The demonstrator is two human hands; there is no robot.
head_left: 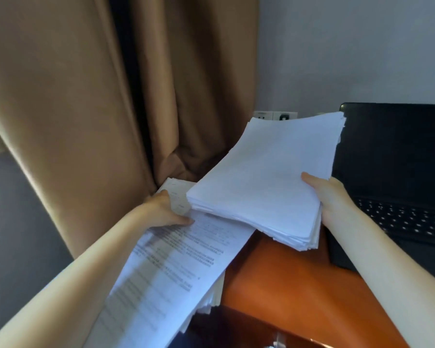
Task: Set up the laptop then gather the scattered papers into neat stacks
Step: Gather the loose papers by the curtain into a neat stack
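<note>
Printed sheets (176,267), nearest, overhang desk (286,292) edge at L; likely to slide off if the grip eases. L hand (165,212) grips them at their side edge. R hand (329,197), well apart, clamps blank-topped stack (261,182), thumb on top, held tilted above desk by one edge; its uneven sheets may splay. Laptop (397,172) stands open beyond, at R.

Glossy orange-brown table (286,285), seen from above.
An open black laptop (399,172) sits on its right side. A pile of printed sheets (176,259) lies along its left edge, overhanging it at the near end.
</note>
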